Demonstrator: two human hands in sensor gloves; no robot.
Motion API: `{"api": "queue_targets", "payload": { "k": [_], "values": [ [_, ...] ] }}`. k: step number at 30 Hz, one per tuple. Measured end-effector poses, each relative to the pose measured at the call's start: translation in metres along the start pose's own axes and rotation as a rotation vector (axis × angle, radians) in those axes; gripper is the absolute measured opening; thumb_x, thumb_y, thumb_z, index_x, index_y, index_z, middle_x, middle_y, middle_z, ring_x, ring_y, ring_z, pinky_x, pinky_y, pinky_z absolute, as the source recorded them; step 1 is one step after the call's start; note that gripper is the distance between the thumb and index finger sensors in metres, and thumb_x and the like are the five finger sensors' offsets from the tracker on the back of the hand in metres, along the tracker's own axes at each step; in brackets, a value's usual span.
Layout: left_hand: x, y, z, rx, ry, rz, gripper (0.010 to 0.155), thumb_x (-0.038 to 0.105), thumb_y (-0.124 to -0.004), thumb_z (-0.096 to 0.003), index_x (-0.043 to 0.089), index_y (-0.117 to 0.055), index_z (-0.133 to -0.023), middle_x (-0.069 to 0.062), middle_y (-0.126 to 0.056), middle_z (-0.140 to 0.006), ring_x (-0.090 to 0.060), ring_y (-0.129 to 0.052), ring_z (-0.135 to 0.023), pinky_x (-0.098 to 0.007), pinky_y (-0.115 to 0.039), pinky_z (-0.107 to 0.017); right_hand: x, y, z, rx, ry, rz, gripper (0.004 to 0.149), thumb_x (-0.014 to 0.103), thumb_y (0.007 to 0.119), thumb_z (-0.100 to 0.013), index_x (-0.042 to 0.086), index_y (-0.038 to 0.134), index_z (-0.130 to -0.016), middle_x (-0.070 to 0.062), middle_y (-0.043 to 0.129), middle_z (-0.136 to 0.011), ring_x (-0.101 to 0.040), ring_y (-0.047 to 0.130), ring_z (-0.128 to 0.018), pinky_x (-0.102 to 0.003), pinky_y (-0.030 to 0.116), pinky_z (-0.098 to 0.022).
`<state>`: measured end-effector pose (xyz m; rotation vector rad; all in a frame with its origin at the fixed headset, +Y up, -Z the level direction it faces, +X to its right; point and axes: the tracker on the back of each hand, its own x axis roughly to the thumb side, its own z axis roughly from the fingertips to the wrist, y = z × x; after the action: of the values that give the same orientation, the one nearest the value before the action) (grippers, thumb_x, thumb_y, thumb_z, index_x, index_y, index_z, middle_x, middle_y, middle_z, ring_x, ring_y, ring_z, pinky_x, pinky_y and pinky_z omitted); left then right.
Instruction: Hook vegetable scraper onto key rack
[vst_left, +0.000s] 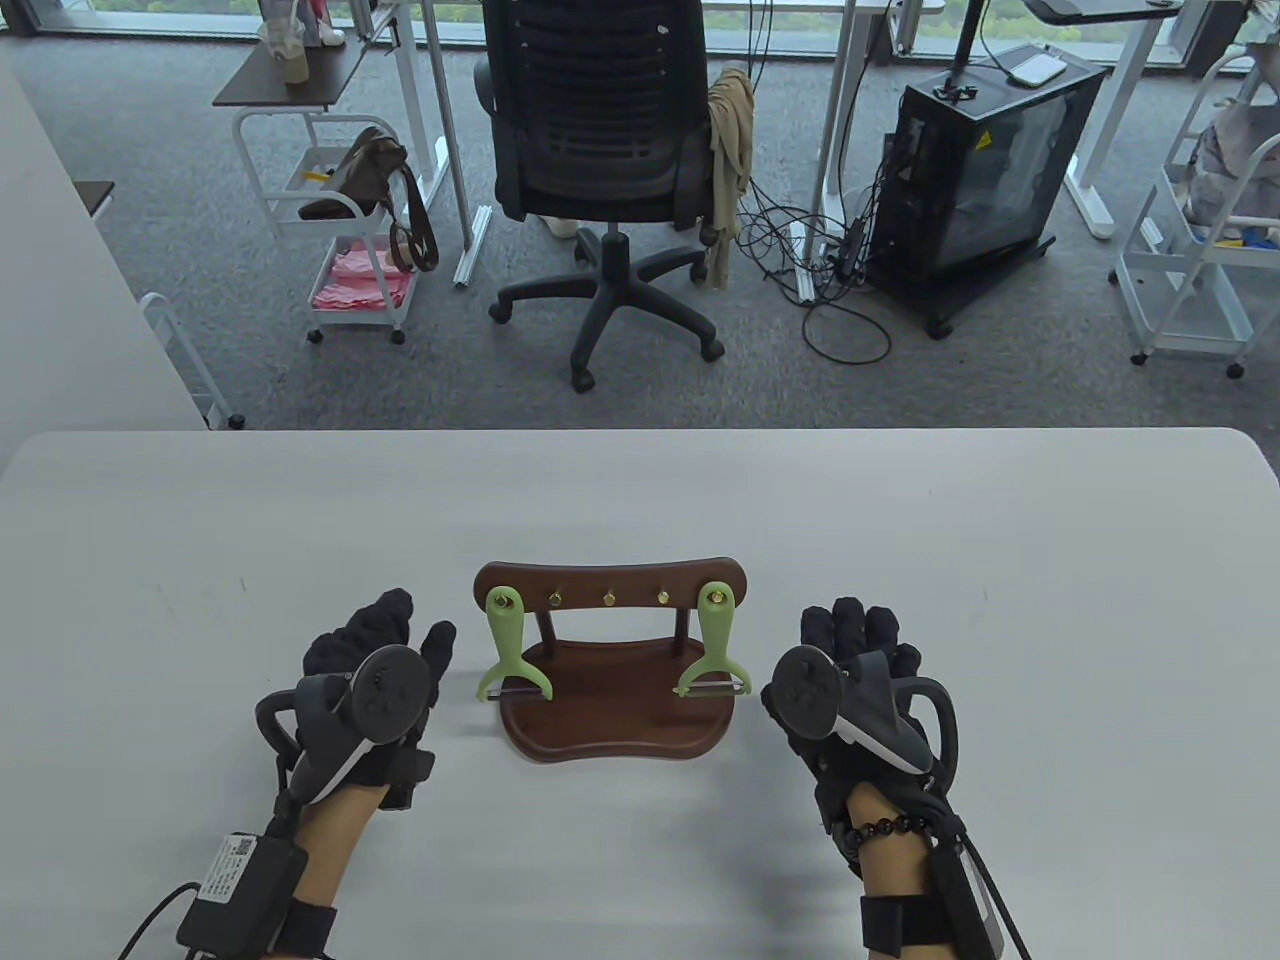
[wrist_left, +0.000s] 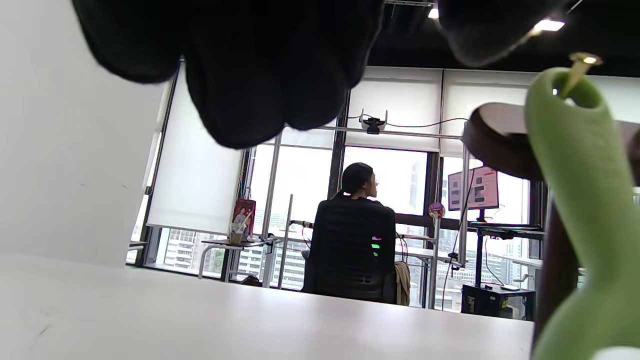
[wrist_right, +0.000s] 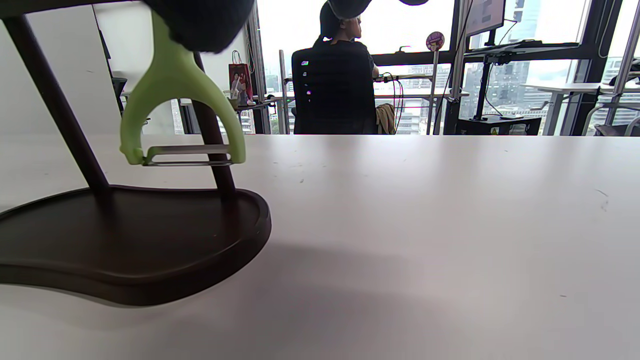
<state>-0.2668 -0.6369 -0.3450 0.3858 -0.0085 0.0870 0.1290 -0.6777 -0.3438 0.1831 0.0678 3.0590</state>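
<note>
Room: office, grey carpet, black swivel chair (vst_left: 600, 150) behind the counter (vst_left: 640, 480), PC tower and cables to the right, windows at back.
Counter: white, carries the key rack (vst_left: 612, 660) near the front edge, between the two hands.
Key rack: dark wood, curved top bar with brass hooks, tray-shaped base (wrist_right: 130, 235).
Left vegetable scraper (vst_left: 510, 645): pale green, hangs by its handle hole from the leftmost hook, blade end down over the base (brass hook tip pokes through the hole in the left wrist view).
Right vegetable scraper (vst_left: 714, 645): same kind, hangs from the rightmost hook, blade (wrist_right: 187, 154) clear of the base.
Middle hooks: three, bare.
Left hand (vst_left: 375, 690): on the counter just left of the rack, holds nothing, fingers loosely curled, apart from the scraper.
Right hand (vst_left: 850, 685): on the counter just right of the rack, holds nothing, fingers extended forward.
Grip state: both loose and empty, neither clamped on anything.
Step in hand: judged done, both scrapers look hooked; hands appear parked.
Doing it well: if a scraper needs reseating, pinch the handle low, push the hole fully over the hook tip, let go gently so it does not swing (steady the base if it shifts).
Risk: knocking the rack while pulling hands away.
</note>
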Motion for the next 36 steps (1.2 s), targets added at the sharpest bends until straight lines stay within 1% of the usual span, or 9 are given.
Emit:
{"api": "queue_targets", "payload": {
  "k": [3,5,7,9,11,13,16,24,36],
  "values": [
    [-0.011,-0.001,-0.002,0.007,0.000,-0.054,0.074,0.055,-0.063,-0.0555,0.003,-0.058,-0.109,-0.023,-0.072,-0.104,-0.049,-0.084,-0.091,-0.072,-0.064,-0.067,0.000,0.000,0.000,-0.009,0.002,0.007,0.085,0.044,0.065,-0.058,-0.010,0.029,-0.113,-0.044,0.020,-0.112,-0.072,0.025,-0.097,-0.082,0.035,-0.065],
    [-0.015,-0.003,-0.003,-0.009,-0.020,-0.093,0.078,0.056,-0.063,-0.0555,0.004,-0.050,-0.112,-0.026,-0.062,-0.111,-0.055,-0.071,-0.100,-0.075,-0.057,-0.069,0.000,-0.001,0.000,-0.017,0.001,0.015,0.085,0.045,0.065,-0.058,-0.010,0.030,-0.113,-0.043,0.020,-0.112,-0.072,0.025,-0.097,-0.082,0.035,-0.065],
    [-0.017,-0.008,-0.005,-0.067,-0.034,-0.141,0.083,0.057,-0.062,-0.0555,0.005,-0.040,-0.116,-0.029,-0.049,-0.116,-0.061,-0.054,-0.105,-0.078,-0.048,-0.069,0.000,-0.001,0.000,-0.022,0.001,0.022,0.085,0.045,0.065,-0.058,-0.010,0.030,-0.113,-0.043,0.020,-0.112,-0.072,0.025,-0.097,-0.082,0.035,-0.065],
    [-0.017,-0.018,-0.007,-0.184,-0.036,-0.200,0.085,0.059,-0.061,-0.0558,0.007,-0.032,-0.117,-0.032,-0.039,-0.118,-0.064,-0.042,-0.106,-0.080,-0.042,-0.068,0.000,-0.001,0.001,-0.026,0.003,0.025,0.085,0.044,0.065,-0.058,-0.010,0.029,-0.113,-0.043,0.020,-0.112,-0.072,0.025,-0.097,-0.082,0.035,-0.065],
    [-0.016,-0.025,-0.007,-0.256,-0.038,-0.225,0.087,0.061,-0.059,-0.0562,0.012,-0.023,-0.118,-0.033,-0.027,-0.119,-0.066,-0.031,-0.106,-0.082,-0.038,-0.068,0.000,0.000,0.001,-0.020,0.005,0.026,0.085,0.045,0.065,-0.058,-0.010,0.029,-0.113,-0.043,0.020,-0.112,-0.072,0.025,-0.097,-0.082,0.035,-0.065],
    [-0.016,-0.031,-0.007,-0.280,-0.043,-0.246,0.088,0.062,-0.059,-0.0559,0.012,-0.021,-0.118,-0.034,-0.024,-0.118,-0.066,-0.027,-0.105,-0.082,-0.036,-0.068,0.000,0.001,0.000,-0.015,0.007,0.030,0.085,0.045,0.065,-0.058,-0.010,0.029,-0.113,-0.043,0.020,-0.112,-0.072,0.025,-0.097,-0.082,0.035,-0.065],
    [-0.015,-0.033,-0.006,-0.301,-0.059,-0.259,0.089,0.062,-0.059,-0.0559,0.012,-0.019,-0.117,-0.034,-0.021,-0.118,-0.067,-0.024,-0.105,-0.082,-0.035,-0.067,0.000,0.001,0.000,-0.014,0.008,0.031,0.085,0.045,0.065,-0.058,-0.010,0.029,-0.113,-0.043,0.020,-0.112,-0.072,0.025,-0.097,-0.082,0.035,-0.065],
    [-0.001,-0.028,-0.002,-0.253,-0.127,-0.287,0.089,0.063,-0.058,-0.0557,0.012,-0.019,-0.118,-0.034,-0.020,-0.118,-0.068,-0.023,-0.105,-0.083,-0.034,-0.067,0.000,0.001,0.001,-0.009,0.008,0.034,0.085,0.045,0.065,-0.058,-0.009,0.028,-0.113,-0.043,0.020,-0.112,-0.072,0.024,-0.097,-0.082,0.035,-0.065],
    [0.004,-0.026,0.000,-0.216,-0.148,-0.281,0.088,0.063,-0.058,-0.0555,0.012,-0.023,-0.118,-0.034,-0.026,-0.119,-0.067,-0.029,-0.106,-0.082,-0.037,-0.068,0.001,0.002,0.001,-0.004,0.001,0.022,0.085,0.045,0.065,-0.058,-0.009,0.028,-0.113,-0.043,0.020,-0.112,-0.072,0.024,-0.096,-0.082,0.035,-0.065]
  ]
}}
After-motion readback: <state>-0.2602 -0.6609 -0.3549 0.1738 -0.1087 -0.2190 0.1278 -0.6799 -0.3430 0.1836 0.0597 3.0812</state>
